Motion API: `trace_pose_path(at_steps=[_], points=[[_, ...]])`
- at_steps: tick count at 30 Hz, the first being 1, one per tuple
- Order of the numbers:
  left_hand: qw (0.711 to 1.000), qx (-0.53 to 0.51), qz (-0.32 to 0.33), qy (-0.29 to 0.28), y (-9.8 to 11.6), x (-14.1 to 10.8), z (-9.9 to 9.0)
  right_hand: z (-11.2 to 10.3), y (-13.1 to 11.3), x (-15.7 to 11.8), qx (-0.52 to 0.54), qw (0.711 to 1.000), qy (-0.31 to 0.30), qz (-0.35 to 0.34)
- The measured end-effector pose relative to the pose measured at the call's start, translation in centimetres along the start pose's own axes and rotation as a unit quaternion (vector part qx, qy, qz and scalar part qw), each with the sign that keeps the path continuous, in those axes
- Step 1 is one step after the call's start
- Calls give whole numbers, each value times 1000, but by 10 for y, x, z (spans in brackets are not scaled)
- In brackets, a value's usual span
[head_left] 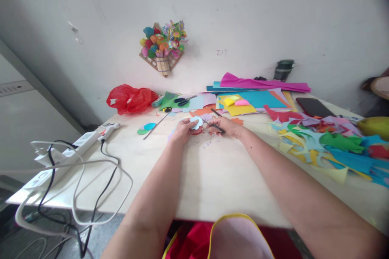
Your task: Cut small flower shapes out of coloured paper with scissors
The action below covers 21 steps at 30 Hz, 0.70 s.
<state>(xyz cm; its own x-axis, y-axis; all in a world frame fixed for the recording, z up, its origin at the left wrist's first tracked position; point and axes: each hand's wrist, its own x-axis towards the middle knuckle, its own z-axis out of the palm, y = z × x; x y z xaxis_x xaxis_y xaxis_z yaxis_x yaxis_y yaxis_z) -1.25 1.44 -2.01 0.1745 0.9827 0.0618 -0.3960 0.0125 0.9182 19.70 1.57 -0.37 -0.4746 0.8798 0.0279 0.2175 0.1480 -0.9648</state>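
Our left hand (182,129) grips one flower (197,122); our right hand (227,126) grips one dark tool (220,129). We count one bag (131,99), one phone (315,107).

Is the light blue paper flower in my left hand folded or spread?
It looks spread: the light blue paper flower shows a broad, scalloped face in your left hand.
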Motion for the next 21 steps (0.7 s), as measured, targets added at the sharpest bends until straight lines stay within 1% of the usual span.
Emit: trace_pose_path(at_steps=[7, 21], points=[[1000, -13, -7, 20, 3, -1, 3, 2, 0, 0, 5, 1000, 10, 2], [1000, 5, -8, 21, 2, 0, 0, 1, 4, 4, 3, 1000, 2, -12]])
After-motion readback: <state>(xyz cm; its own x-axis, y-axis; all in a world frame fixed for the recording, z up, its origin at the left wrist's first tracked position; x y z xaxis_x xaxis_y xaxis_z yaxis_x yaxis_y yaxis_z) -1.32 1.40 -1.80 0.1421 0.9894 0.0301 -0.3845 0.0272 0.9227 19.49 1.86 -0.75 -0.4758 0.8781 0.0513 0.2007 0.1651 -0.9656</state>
